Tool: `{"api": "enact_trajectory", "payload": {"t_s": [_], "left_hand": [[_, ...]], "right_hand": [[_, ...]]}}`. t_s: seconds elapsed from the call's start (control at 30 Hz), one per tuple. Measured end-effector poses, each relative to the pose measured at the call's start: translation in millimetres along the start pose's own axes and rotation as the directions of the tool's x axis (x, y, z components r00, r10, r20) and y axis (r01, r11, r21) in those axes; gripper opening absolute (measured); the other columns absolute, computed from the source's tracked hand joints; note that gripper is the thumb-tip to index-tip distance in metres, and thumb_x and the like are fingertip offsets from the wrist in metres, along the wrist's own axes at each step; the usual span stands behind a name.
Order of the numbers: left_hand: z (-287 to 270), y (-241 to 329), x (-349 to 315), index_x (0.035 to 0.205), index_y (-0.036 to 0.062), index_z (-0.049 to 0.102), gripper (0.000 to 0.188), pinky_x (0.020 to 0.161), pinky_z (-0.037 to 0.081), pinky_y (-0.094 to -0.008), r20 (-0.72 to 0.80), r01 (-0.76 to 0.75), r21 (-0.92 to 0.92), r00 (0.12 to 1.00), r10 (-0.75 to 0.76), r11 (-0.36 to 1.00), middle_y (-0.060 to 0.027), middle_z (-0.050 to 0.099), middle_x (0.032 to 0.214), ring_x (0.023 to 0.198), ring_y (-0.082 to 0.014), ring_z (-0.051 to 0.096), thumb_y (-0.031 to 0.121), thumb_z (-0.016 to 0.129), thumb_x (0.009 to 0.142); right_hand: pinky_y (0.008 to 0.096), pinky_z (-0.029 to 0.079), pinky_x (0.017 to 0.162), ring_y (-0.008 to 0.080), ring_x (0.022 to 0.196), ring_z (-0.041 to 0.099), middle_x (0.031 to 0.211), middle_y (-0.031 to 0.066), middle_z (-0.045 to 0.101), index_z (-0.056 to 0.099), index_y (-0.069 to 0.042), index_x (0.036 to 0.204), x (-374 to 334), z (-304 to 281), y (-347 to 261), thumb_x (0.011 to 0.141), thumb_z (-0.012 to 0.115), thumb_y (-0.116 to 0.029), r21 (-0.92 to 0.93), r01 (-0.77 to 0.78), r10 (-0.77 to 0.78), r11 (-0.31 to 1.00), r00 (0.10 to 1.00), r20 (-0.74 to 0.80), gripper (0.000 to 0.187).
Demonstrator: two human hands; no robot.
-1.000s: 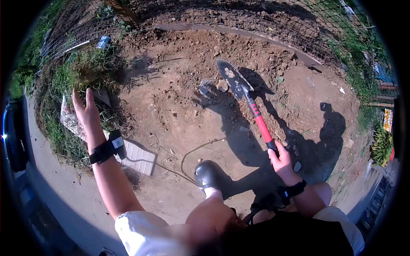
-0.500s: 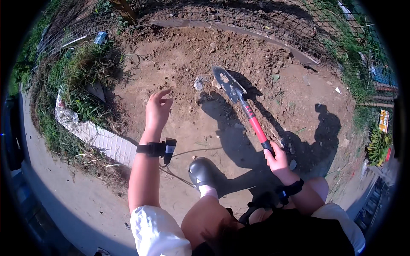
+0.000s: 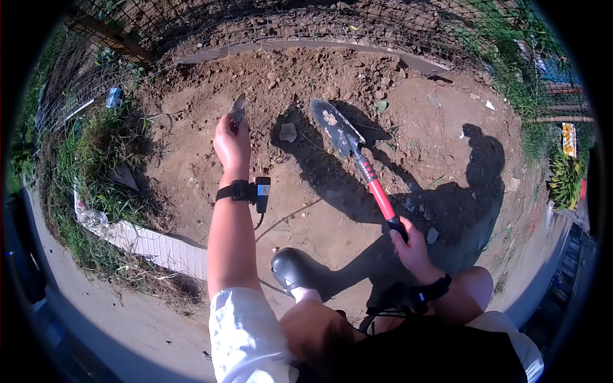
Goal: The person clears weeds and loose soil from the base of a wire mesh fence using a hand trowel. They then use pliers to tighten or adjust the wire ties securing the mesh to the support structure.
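Observation:
My right hand (image 3: 416, 253) is closed round the black grip of a small shovel (image 3: 382, 196) with a red shaft. The shovel's dark pointed blade (image 3: 336, 129), caked with soil, points away over the dirt. To the left, my left hand (image 3: 232, 142) pinches a thin greyish scrap (image 3: 239, 107), which looks like crumpled clear plastic; part of it is hidden by the fingers. A flat pale stone (image 3: 288, 132) lies on the dirt between the left hand and the blade.
A board (image 3: 287, 45) edges the dirt plot along the far side, with wire mesh fencing (image 3: 332, 22) behind. Weeds (image 3: 102, 153) and a white ribbed panel (image 3: 159, 246) border the left. My dark shoe (image 3: 295, 268) stands on the soil. Loose clods (image 3: 357, 70) lie near the board.
My left hand, empty before, now holds the greyish scrap that lay on the dirt near the blade. The view has shifted a little; the right hand keeps its hold on the shovel.

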State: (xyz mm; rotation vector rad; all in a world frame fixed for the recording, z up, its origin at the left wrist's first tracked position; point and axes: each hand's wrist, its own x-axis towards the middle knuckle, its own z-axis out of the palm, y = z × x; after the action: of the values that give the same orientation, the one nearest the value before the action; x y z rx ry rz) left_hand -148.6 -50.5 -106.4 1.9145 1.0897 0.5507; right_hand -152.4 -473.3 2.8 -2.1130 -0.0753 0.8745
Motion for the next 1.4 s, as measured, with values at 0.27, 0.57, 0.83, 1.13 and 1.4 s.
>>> {"api": "enact_trajectory", "payload": {"t_s": [0.27,0.57,0.83,1.13,1.4], "left_hand": [[46.3,14.8,-22.5,0.123,0.0118,0.050,0.059,0.077,0.050,-0.0366,0.604,-0.355,0.508,0.797,-0.031,0.785,-0.0088,0.062,0.083,0.079,-0.0263,0.061,0.017,0.073,0.069],[39.8,9.5,-82.0,0.107,0.0047,0.055,0.040,0.069,0.051,-0.0374,0.473,-0.081,0.226,0.880,-0.037,0.971,-0.0127,0.067,0.083,0.075,-0.0284,0.065,0.022,0.069,0.073],[-120.0,-100.1,56.1,0.127,-0.0019,0.041,0.061,0.060,0.044,-0.0241,-0.312,0.263,-0.100,0.908,-0.281,0.960,-0.0073,0.061,0.091,0.074,-0.0122,0.056,0.031,0.068,0.083],[-134.5,-63.7,-12.6,0.089,0.0037,0.065,0.038,0.044,0.035,-0.0207,0.114,0.260,-0.028,0.960,-0.256,0.965,-0.0014,0.055,0.053,0.046,-0.0064,0.045,0.036,0.047,0.095],[-62.9,-12.9,-88.3,0.095,0.0064,0.062,0.020,0.075,0.048,-0.0375,0.423,-0.515,0.332,0.830,0.364,0.790,-0.0129,0.060,0.095,0.088,-0.0311,0.058,-0.001,0.055,0.077]], "right_hand": [[0.0251,0.044,0.051,0.0084,0.056,0.054,0.069,0.0067,0.060,0.056,0.001,0.111,-2.5,2.4,-8.8,0.088,0.058,-0.014,0.064,-0.053,0.050,0.997,0.997,0.052,0.027],[0.0270,0.042,0.052,0.0093,0.056,0.052,0.064,0.0064,0.056,0.056,0.000,0.110,1.0,2.0,10.9,0.087,0.058,-0.014,-0.046,0.066,-0.066,0.997,0.998,0.003,0.027],[0.0298,0.039,0.052,0.0120,0.055,0.049,0.061,0.0091,0.051,0.055,-0.001,0.102,-0.1,1.2,-6.2,0.087,0.058,-0.018,-0.076,0.029,-0.028,0.997,0.999,0.017,0.022],[0.0352,0.046,0.062,0.0303,0.069,0.061,0.078,0.0174,0.060,0.053,-0.004,0.114,6.6,-31.6,-29.4,0.084,0.060,-0.022,-0.123,0.253,-0.260,0.960,0.964,-0.045,0.035],[0.0369,0.048,0.065,0.0313,0.073,0.063,0.079,0.0149,0.062,0.053,-0.008,0.116,41.1,-119.2,-11.8,0.087,0.056,-0.017,-0.201,0.150,-0.212,0.968,0.918,-0.336,0.031]]}}
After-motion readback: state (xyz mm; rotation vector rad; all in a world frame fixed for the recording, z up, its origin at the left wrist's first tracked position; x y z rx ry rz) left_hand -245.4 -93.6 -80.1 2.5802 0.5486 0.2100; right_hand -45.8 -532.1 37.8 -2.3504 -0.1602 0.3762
